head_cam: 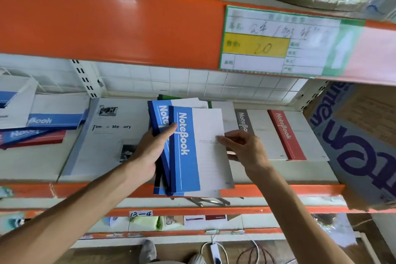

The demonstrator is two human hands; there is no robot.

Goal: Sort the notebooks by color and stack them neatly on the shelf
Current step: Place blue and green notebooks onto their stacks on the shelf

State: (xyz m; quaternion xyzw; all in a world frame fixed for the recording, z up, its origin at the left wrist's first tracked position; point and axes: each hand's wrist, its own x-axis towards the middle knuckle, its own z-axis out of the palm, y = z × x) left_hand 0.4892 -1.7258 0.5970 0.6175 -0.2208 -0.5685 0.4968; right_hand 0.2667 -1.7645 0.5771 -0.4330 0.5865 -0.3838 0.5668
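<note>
Now | we hold blue notebooks (pixel 188 150), spines pointing away | left hand (pixel 150 150) grips spines | right hand (pixel 246 148) pinches edge | shelf (pixel 267 191) directly beneath.

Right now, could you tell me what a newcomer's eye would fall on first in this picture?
First, the blue notebooks at centre, gripped by the left hand on their spine side and the right hand on the white edge, over the shelf's orange front rail. Next, the big orange beam above with its yellow-and-white label. A red notebook lies at right.
</note>
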